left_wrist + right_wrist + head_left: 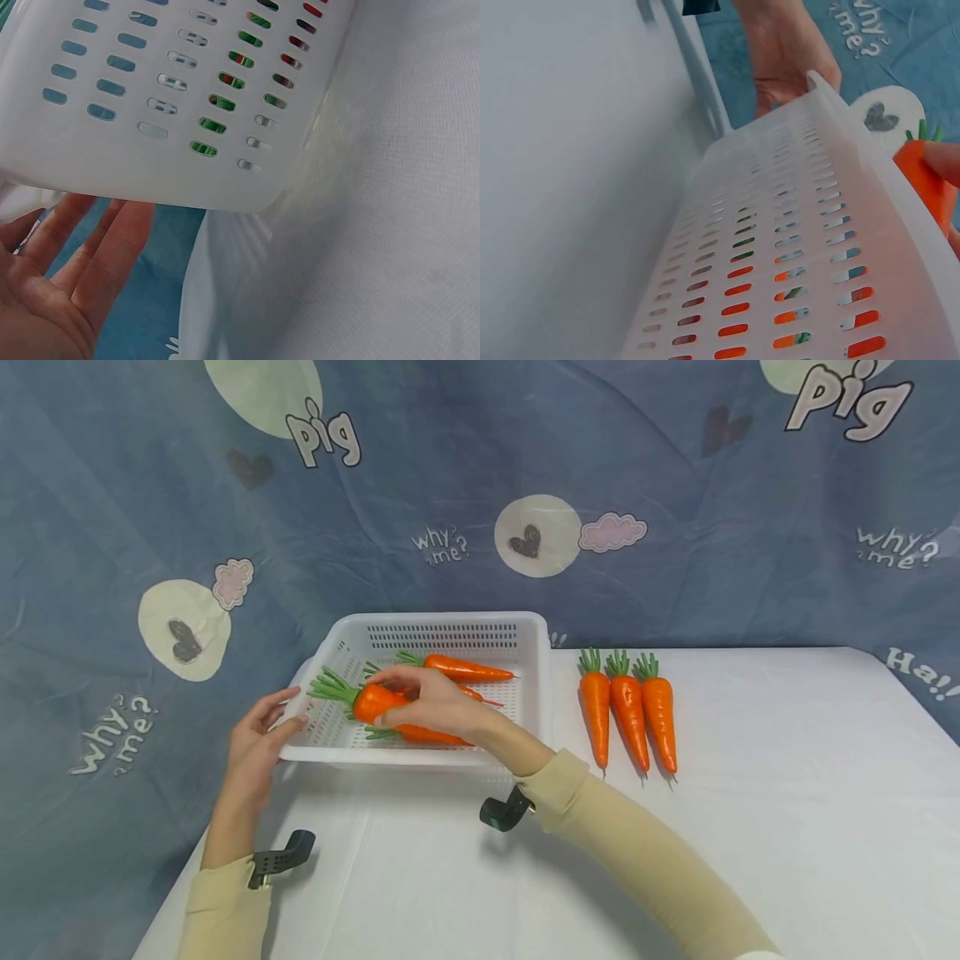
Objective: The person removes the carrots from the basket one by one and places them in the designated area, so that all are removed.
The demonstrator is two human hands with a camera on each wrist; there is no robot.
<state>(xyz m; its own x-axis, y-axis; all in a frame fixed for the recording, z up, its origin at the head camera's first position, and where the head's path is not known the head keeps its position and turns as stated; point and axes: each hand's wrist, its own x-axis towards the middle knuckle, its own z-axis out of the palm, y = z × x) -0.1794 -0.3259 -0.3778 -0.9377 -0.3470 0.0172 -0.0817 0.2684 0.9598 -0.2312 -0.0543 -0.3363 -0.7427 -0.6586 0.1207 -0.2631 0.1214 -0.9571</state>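
Observation:
My right hand (pixel 431 697) grips an orange carrot (pixel 367 702) with a green top, over the white plastic basket (pixel 435 758). In the right wrist view the same carrot (pixel 924 176) shows above the rim, between thumb and fingers. Under and beside the hand lie more carrots: one along the back (pixel 468 669), one near the front wall (pixel 431 736), and one partly covered by the hand. At the basket's left end, my left hand (pixel 255 739) holds the rim, thumb over it and fingers outside. The left wrist view shows the left hand's fingers (pixel 112 251) below the slotted wall.
Right of the basket, three carrots (pixel 628 714) lie side by side on the white tablecloth (pixel 787 793), tops toward the back. A blue printed cloth (pixel 675 468) hangs behind and at the left. Dark wrist-mounted cameras (pixel 504 812) stick out from both wrists.

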